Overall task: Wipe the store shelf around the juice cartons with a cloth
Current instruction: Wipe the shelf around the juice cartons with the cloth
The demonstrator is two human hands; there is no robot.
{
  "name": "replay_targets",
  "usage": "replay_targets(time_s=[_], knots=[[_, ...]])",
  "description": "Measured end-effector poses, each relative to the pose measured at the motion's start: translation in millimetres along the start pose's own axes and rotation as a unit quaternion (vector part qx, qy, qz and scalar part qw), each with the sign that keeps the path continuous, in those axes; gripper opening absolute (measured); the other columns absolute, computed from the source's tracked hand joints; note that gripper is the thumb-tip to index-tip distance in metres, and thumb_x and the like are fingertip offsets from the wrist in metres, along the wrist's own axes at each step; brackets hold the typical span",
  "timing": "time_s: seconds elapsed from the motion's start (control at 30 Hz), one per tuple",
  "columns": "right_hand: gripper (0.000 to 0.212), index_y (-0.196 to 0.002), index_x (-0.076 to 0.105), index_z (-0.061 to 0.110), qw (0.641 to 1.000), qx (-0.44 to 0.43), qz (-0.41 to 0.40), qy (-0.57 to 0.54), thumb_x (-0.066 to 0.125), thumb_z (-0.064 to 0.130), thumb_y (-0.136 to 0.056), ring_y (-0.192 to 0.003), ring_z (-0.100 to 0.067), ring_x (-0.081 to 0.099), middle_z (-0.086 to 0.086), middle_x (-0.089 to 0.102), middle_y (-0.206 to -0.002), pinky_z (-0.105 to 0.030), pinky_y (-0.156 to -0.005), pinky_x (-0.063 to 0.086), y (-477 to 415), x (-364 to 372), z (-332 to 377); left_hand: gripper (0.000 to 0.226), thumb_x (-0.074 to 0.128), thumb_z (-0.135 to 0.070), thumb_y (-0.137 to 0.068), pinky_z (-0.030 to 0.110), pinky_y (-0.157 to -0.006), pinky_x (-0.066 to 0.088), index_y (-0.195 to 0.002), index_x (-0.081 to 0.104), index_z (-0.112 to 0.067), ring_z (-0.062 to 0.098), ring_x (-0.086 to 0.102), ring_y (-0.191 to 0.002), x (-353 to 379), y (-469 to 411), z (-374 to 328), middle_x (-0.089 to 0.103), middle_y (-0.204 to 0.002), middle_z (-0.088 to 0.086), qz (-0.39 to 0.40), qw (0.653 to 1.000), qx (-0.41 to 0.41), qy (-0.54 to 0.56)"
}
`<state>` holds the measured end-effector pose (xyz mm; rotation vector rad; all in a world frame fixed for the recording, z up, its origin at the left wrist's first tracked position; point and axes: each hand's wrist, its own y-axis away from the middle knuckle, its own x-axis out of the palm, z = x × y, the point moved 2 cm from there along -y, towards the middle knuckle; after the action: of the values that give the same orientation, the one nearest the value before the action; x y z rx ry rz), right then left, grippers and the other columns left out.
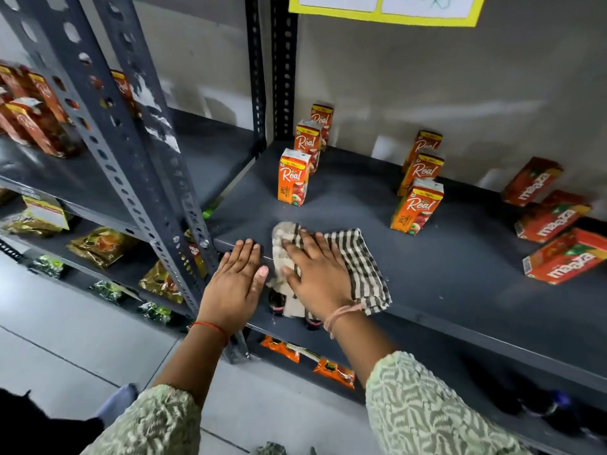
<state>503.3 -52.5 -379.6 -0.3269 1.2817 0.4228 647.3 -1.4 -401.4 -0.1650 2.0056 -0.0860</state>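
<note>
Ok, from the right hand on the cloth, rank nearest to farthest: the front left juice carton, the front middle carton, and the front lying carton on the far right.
From the right hand:
1. Front left carton, just behind.
2. Front middle carton, back right.
3. Lying carton, far right.

"Real" on upright cartons [293,178], "maaza" on flat cartons [566,256]

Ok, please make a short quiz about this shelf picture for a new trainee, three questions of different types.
1. True or false: the cloth lies flat under the right hand.
2. How many Real cartons stand upright on this shelf?
3. The left hand rests on: A) a carton, B) the shelf's front edge, C) the cloth.

Key: 1 true. 2 six, in two rows, front ones at and. 3 B.
</note>
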Motion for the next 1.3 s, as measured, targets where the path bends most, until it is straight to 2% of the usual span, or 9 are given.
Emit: replay_targets(time_s=[0.1,0.23,0.33,0.43,0.63,0.93,1.07,1.17,1.3], knots=[[0.051,-0.141,0.031,0.031,0.999,0.04,-0.021,0.026,0.034,0.045,-0.092,-0.144,-0.03,0.019,-0.005,0.026,-0.155,-0.045,-0.118,0.012,25,0,-26,0.08,-0.004,-0.054,-0.076,0.028,-0.115,-0.004,-0.14,0.015,-0.009,0.005,-0.006,-0.134,2,-1,-8,0.012,-0.154,0.008,-0.006,1.0,-0.008,-0.003],[0.056,-0.129,0.05,0.027,0.992,0.089,-0.06,0.062,0.029,0.051,-0.083,-0.128,-0.035,0.049,-0.01,0.054,-0.137,-0.052,-0.107,0.034,47,-3,-49,0.083,-0.004,-0.054,-0.074,0.028,-0.113,-0.004,-0.14,0.015,-0.007,0.009,-0.004,-0.137,4,-3,-21,0.013,-0.154,0.01,-0.001,1.0,-0.005,-0.009],[0.063,-0.136,0.042,0.03,0.991,0.107,-0.065,0.041,0.02,0.056,-0.083,-0.138,-0.031,0.035,-0.007,0.044,-0.146,-0.047,-0.114,0.022,62,-9,-65,0.086,-0.004,-0.058,-0.076,0.03,-0.114,-0.001,-0.139,0.019,-0.006,0.019,0.006,-0.142,9,-6,-29,0.019,-0.153,0.012,0.008,1.0,0.014,-0.019],[0.072,-0.141,0.032,0.032,0.989,0.134,-0.066,0.015,0.006,0.059,-0.079,-0.145,-0.025,0.018,-0.003,0.029,-0.154,-0.042,-0.119,0.009,77,-16,-84,0.1,-0.019,-0.067,-0.072,0.03,-0.113,0.0,-0.138,0.023,-0.005,0.022,0.011,-0.142,18,-9,-46,0.024,-0.151,0.013,0.019,0.998,0.055,-0.026],[0.073,-0.137,0.039,0.028,0.966,0.233,-0.112,-0.006,0.005,0.058,-0.08,-0.144,-0.023,0.021,-0.004,0.034,-0.152,-0.041,-0.119,0.014,116,-31,-137,0.103,-0.026,-0.062,-0.07,0.028,-0.112,-0.001,-0.137,0.026,-0.004,0.023,0.015,-0.141,49,-13,-112,0.027,-0.15,0.012,0.056,0.989,0.136,-0.033],[0.068,-0.123,0.057,0.007,0.939,0.293,-0.179,-0.024,0.017,0.046,-0.084,-0.135,-0.033,0.039,-0.018,0.049,-0.14,-0.044,-0.116,0.026,191,-56,-218,0.115,-0.04,-0.063,-0.056,0.025,-0.11,-0.009,-0.141,0.014,-0.007,0.02,0.005,-0.143,94,6,-218,0.014,-0.154,0.008,0.101,0.974,0.196,-0.054],[0.065,-0.12,0.058,0.004,0.931,0.308,-0.191,-0.033,0.019,0.042,-0.085,-0.132,-0.037,0.043,-0.021,0.052,-0.136,-0.046,-0.114,0.029,235,-70,-267,0.111,-0.033,-0.066,-0.062,0.028,-0.11,-0.006,-0.14,0.019,-0.006,0.024,0.009,-0.142,122,21,-281,0.019,-0.153,0.011,0.094,0.97,0.221,-0.043],[0.057,-0.129,0.05,0.007,0.93,0.321,-0.176,-0.031,0.022,0.04,-0.092,-0.138,-0.032,0.033,-0.018,0.043,-0.144,-0.04,-0.118,0.022,268,-83,-305,0.091,-0.015,-0.055,-0.07,0.028,-0.112,-0.004,-0.14,0.017,-0.008,0.022,0.009,-0.143,144,30,-330,0.018,-0.153,0.008,0.097,0.962,0.253,-0.04],[0.042,-0.137,0.04,0.011,0.919,0.356,-0.169,-0.025,0.033,0.028,-0.099,-0.142,-0.027,0.024,-0.012,0.033,-0.151,-0.035,-0.119,0.016,312,-99,-357,0.077,-0.007,-0.05,-0.079,0.029,-0.115,-0.001,-0.141,0.012,-0.01,0.019,0.005,-0.143,171,42,-396,0.013,-0.155,0.005,0.132,0.948,0.286,-0.037]])
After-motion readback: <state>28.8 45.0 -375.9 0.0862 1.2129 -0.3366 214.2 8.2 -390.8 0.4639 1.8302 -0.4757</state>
